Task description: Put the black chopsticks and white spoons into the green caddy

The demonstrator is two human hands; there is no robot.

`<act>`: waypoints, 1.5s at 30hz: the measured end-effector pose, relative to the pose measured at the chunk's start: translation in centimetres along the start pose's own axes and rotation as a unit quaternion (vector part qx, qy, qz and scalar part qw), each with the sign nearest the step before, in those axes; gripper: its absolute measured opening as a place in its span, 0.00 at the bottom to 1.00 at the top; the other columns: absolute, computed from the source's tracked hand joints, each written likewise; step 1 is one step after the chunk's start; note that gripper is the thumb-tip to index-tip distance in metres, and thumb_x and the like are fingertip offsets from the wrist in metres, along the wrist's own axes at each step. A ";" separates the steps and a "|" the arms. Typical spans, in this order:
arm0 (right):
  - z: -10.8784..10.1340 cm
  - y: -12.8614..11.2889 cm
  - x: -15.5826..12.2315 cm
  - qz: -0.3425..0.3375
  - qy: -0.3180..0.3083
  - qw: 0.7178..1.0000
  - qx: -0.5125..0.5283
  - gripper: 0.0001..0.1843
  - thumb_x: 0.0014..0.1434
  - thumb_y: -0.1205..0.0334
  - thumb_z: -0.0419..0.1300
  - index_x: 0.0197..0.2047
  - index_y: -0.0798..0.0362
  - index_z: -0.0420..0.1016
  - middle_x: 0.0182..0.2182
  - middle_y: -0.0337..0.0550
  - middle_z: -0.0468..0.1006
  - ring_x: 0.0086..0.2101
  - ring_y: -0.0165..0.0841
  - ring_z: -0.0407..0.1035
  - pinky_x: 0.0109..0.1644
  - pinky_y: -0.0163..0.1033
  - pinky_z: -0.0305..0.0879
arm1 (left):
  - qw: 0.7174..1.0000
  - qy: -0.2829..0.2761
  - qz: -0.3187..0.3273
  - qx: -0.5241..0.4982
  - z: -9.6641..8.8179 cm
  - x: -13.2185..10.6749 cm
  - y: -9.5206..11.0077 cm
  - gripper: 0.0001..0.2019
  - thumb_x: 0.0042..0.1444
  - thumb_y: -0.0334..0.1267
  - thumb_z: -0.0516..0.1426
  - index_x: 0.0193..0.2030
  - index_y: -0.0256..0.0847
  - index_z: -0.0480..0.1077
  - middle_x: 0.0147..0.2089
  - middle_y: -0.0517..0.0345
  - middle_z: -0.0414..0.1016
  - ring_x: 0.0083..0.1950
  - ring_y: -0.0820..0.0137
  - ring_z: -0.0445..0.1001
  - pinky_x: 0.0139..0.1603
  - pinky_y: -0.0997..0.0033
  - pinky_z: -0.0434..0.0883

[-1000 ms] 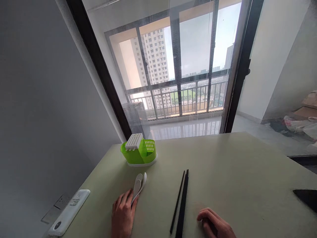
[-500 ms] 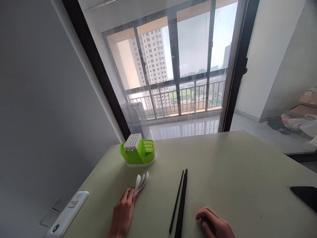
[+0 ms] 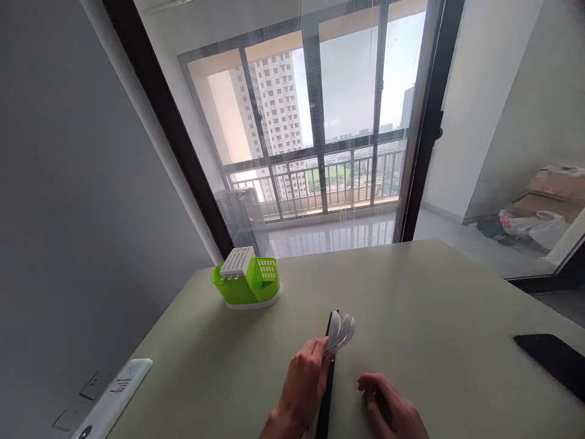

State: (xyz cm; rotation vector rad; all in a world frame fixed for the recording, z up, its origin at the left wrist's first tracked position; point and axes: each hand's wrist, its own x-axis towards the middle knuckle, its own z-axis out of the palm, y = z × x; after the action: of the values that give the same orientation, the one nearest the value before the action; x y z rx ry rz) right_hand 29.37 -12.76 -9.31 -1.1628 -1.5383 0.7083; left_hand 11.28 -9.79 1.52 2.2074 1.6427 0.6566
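My left hand (image 3: 304, 384) is closed on the handles of several white spoons (image 3: 340, 331), whose bowls fan out above the black chopsticks (image 3: 325, 405). The chopsticks lie on the pale green table (image 3: 434, 317), mostly hidden under my left hand. My right hand (image 3: 388, 408) rests on the table just right of the chopsticks, fingers curled with nothing visible in them. A green cutlery holder (image 3: 247, 282) with a white slotted lid stands at the table's far left.
A white remote-like device (image 3: 109, 396) lies at the table's left edge next to a wall socket (image 3: 94, 386). A black phone (image 3: 551, 356) lies at the right edge. A glass sliding door stands behind the table, boxes and bags on the floor at right.
My left hand has lifted the white spoons from the left of the table and carried them right, over the chopsticks. My right hand has stayed in place.
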 end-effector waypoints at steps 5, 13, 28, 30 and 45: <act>-0.7 0.3 0.3 0.034 0.110 0.992 -0.045 0.16 0.69 0.53 0.52 0.54 0.49 0.73 0.48 0.49 0.79 0.46 0.41 0.77 0.50 0.44 0.76 | 0.999 -0.038 -0.003 0.025 3.2 0.6 2.2 0.11 0.72 0.34 0.51 0.53 0.45 0.73 0.48 0.54 0.81 0.47 0.64 0.81 0.47 0.67 0.77; -1.6 3.6 0.2 -0.009 0.093 0.990 -0.105 0.20 0.67 0.59 0.55 0.61 0.49 0.69 0.57 0.50 0.78 0.53 0.41 0.76 0.50 0.42 0.78 | 0.985 -0.133 -0.040 0.099 4.6 1.5 3.7 0.14 0.68 0.26 0.54 0.55 0.40 0.74 0.52 0.51 0.80 0.52 0.60 0.81 0.51 0.65 0.79; -1.8 4.5 -0.1 0.011 0.096 0.990 -0.098 0.22 0.65 0.59 0.56 0.62 0.48 0.70 0.58 0.50 0.76 0.56 0.45 0.74 0.56 0.49 0.76 | 0.955 -0.069 0.058 0.283 9.9 0.8 3.1 0.24 0.67 0.31 0.59 0.69 0.33 0.66 0.57 0.40 0.78 0.52 0.56 0.81 0.45 0.60 0.84; -1.8 4.4 0.0 0.014 0.095 0.991 -0.096 0.21 0.65 0.58 0.57 0.61 0.49 0.70 0.58 0.50 0.75 0.56 0.45 0.74 0.57 0.50 0.76 | 0.956 -0.048 0.065 0.283 10.1 0.5 2.9 0.23 0.68 0.31 0.58 0.69 0.34 0.67 0.57 0.40 0.78 0.52 0.56 0.81 0.47 0.59 0.83; -2.2 3.1 0.2 0.061 0.102 0.992 -0.037 0.15 0.63 0.57 0.57 0.51 0.52 0.74 0.41 0.46 0.81 0.39 0.39 0.80 0.45 0.41 0.79 | 0.984 0.058 0.066 0.156 -1.6 2.1 0.0 0.25 0.70 0.49 0.55 0.71 0.46 0.65 0.69 0.44 0.66 0.72 0.53 0.62 0.72 0.46 0.66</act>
State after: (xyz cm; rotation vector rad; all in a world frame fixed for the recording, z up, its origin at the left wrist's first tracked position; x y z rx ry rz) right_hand 32.44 -11.72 -11.35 -1.3509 -1.3407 0.5950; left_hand 10.92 -7.85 3.18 2.5624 1.7710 0.6054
